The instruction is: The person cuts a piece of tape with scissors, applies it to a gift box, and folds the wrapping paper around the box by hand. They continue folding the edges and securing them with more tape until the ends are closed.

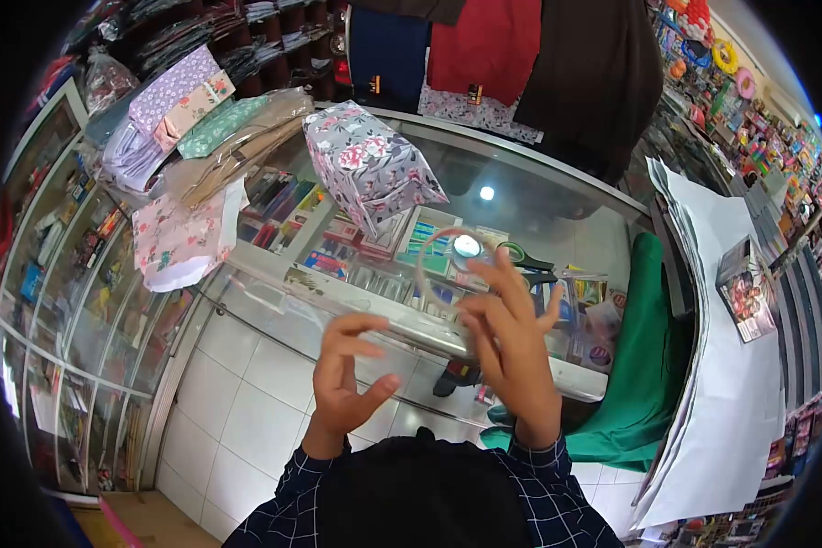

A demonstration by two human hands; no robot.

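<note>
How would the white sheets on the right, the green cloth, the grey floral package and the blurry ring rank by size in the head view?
Largest to smallest, as they look:
1. White sheets
2. Green cloth
3. Grey floral package
4. Blurry ring

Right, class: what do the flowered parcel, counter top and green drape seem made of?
Flowered parcel: probably smooth paper, with crisp edges and flat faces.
Counter top: apparently clear, glossy glass; it shows bright reflections and the goods beneath.
Green drape: likely matt cloth, falling in soft folds.
</note>
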